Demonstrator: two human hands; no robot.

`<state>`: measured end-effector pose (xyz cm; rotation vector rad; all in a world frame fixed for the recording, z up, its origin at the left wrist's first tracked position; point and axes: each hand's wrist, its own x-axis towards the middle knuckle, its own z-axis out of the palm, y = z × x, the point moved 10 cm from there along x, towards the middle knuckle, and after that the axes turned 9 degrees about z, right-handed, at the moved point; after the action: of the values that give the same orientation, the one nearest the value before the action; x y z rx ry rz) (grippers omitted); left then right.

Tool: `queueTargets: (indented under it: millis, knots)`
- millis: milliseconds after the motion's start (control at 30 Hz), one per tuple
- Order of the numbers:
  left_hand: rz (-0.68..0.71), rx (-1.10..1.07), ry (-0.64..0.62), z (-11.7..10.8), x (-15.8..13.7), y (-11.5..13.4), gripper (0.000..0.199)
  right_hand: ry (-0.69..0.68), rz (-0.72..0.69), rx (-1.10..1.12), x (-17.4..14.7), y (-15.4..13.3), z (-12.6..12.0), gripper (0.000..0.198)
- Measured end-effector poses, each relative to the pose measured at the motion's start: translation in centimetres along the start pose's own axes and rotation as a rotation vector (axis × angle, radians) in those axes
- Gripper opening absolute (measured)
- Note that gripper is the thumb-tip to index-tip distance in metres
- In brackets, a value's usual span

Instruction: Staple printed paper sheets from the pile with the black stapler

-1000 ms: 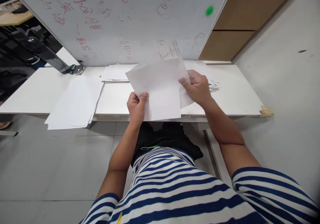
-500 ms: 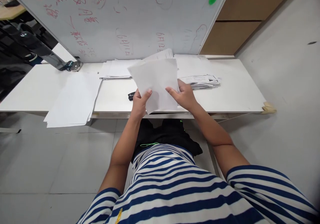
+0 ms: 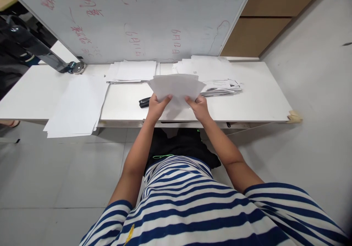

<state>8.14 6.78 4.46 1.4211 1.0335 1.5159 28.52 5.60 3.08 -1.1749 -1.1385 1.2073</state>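
Note:
Several sheets of white paper (image 3: 177, 86), slightly fanned at the top, are held up between my two hands above the desk. My left hand (image 3: 157, 107) grips their lower left side, thumb on the near face. On the lower right side my right hand (image 3: 199, 107) pinches them the same way. The fingers behind the sheets are mostly hidden. Just left of my left hand a black stapler-like object (image 3: 144, 102) lies on the desk, partly covered. A thick stack of printed papers (image 3: 222, 87) lies just beyond my right hand.
Loose white sheets (image 3: 78, 105) overhang the front edge of the white desk (image 3: 261, 103) at left. More paper piles (image 3: 134, 71) lie at the back, below a whiteboard (image 3: 154, 15). A dark bottle-like object (image 3: 38, 44) leans at far left. A wall (image 3: 316, 73) stands at right.
The held sheets have come level and tilted back, with both hands now at matching heights. My right hand has moved slightly lower. The view has shifted a little.

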Motion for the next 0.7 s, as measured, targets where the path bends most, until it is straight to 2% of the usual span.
queueTargets:
  millis: [133, 300, 467, 533, 600, 700]
  knots:
    - [-0.003, -0.006, 0.034, -1.1, 0.1, -0.3, 0.047, 0.014, 0.035, -0.092, -0.3, 1.3, -0.2, 0.053]
    - [0.085, 0.008, 0.048, -1.2, -0.1, 0.6, 0.049, 0.095, 0.022, -0.056, -1.3, 2.5, -0.4, 0.05]
    - [0.11, -0.017, 0.187, -1.2, -0.8, 1.9, 0.051, 0.177, -0.074, -0.12, -2.0, 0.3, 0.0, 0.042]
    - [0.134, -0.055, 0.196, -0.9, -0.7, 2.5, 0.054, 0.205, -0.128, -0.141, -2.1, -0.6, -0.1, 0.04]
    - [0.107, -0.098, 0.171, -0.6, -0.3, 2.2, 0.057, 0.207, -0.15, -0.134, -2.2, -0.7, 0.0, 0.04]
    - [-0.016, -0.178, 0.096, -0.1, 0.0, 0.1, 0.059, 0.202, -0.1, -0.122, -2.1, 0.6, 0.2, 0.043]
